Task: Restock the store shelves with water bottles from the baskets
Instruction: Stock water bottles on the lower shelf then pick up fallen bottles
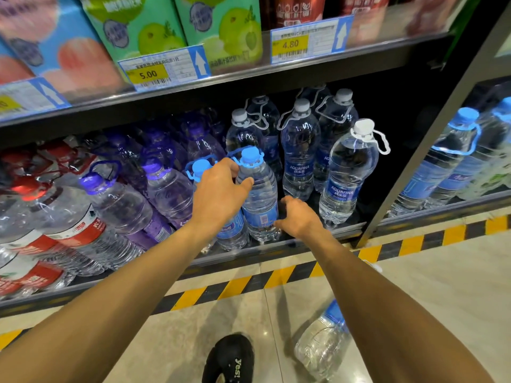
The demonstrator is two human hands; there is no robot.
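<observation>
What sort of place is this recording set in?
Probably a grocery or convenience store drinks aisle. Yellow shelf-edge price tags read 5.00 and 4.80, rows of Aquafina bottles stand below, and juice cartons sit above. The left hand grips a blue-capped water bottle.

The left hand and right hand are bare. The left forearm and right forearm show uncovered to the lower edge. One foot wears a black, round-toed shoe with white "Yes!" lettering on its upper.
</observation>
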